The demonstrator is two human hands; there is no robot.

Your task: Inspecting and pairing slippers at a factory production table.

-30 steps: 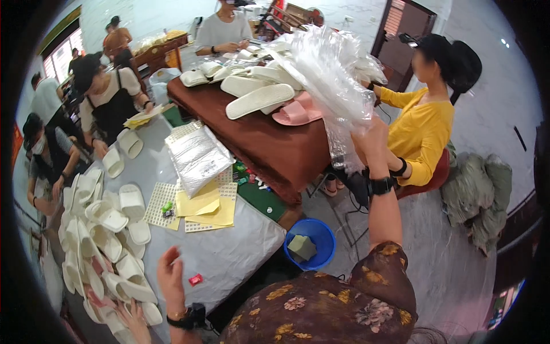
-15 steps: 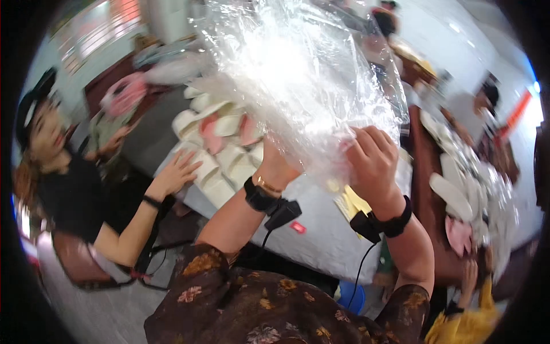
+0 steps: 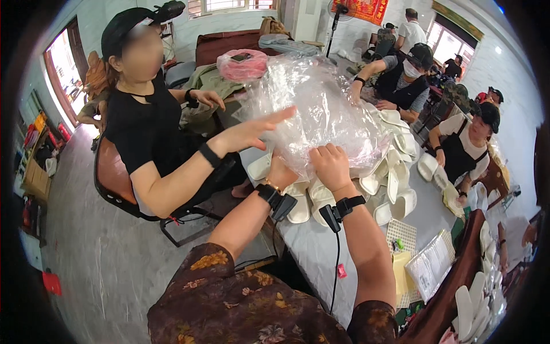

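Observation:
A large, crinkled clear plastic bag (image 3: pixel 321 103) spreads out in front of me above the table. My right hand (image 3: pixel 330 166) is closed on its near edge, knuckles up. Beside it, my left hand (image 3: pixel 282 171) grips the same edge, its fingers partly covered by the plastic. Cream slippers (image 3: pixel 395 172) lie heaped under and around the bag, some right below my hands. From the left, a co-worker's hand (image 3: pixel 252 131) reaches with fingers stretched toward the bag.
The grey-covered table (image 3: pixel 312 252) bears a white packet (image 3: pixel 431 262), yellow sheets (image 3: pixel 403 269) and a small red piece (image 3: pixel 342 270). A pink bundle (image 3: pixel 242 64) lies beyond. One co-worker sits close at left; others sit across. More slippers (image 3: pixel 472 304) lie at lower right.
My view has swung to the left. The bag has come down from its raised position toward the slippers, still in both hands. The left co-worker's hand has left the slippers and risen toward the bag.

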